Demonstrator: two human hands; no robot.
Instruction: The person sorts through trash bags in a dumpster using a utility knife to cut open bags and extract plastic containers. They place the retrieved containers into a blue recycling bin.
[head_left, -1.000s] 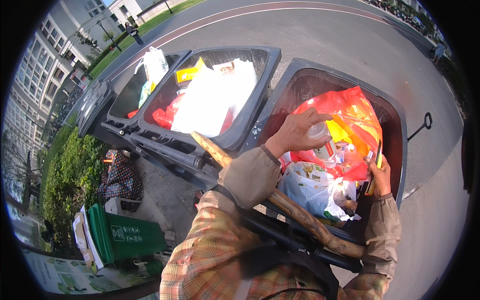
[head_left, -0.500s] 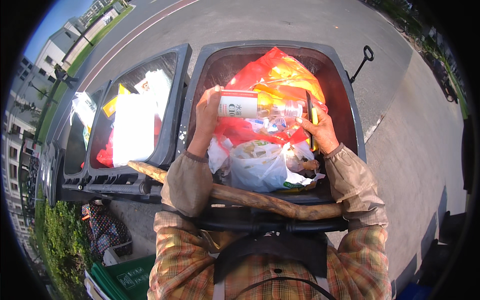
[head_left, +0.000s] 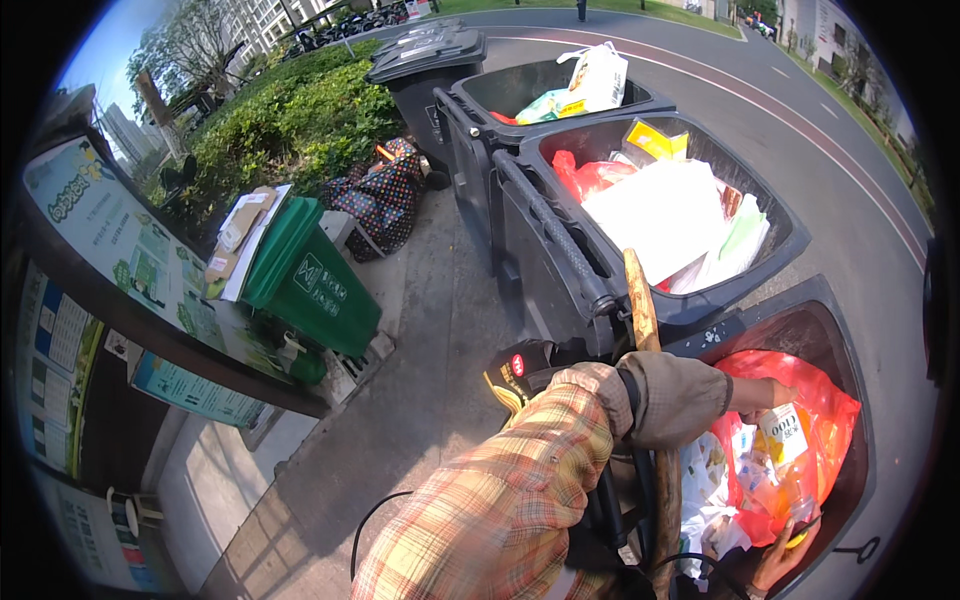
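Down in the nearest grey bin [head_left: 848, 330], at the lower right, my left hand [head_left: 762, 392] is closed on the base of a plastic drink bottle [head_left: 786, 438] with a white label. The bottle lies over a torn red plastic bag [head_left: 830, 405] and slants toward my right hand [head_left: 776, 560]. That hand is closed around a thin black-and-yellow thing [head_left: 800, 537], partly hidden by its fingers. White plastic bags [head_left: 703, 490] of rubbish lie beside the red one. A rough wooden stick [head_left: 667, 510] runs across the bin's near side under my left forearm.
Another grey bin [head_left: 790, 235] stands alongside, holding a large white sheet [head_left: 655, 215]. Beyond it is one with a white bag [head_left: 598, 80]. To the left are a green bin [head_left: 325, 285] topped with cardboard [head_left: 240, 228], a dotted bag [head_left: 385, 200], a hedge [head_left: 300, 125] and notice boards [head_left: 120, 240].
My view has swung left, so the bin and both hands now appear at the lower right. The bottle remains in my left hand, the black-and-yellow thing in my right.
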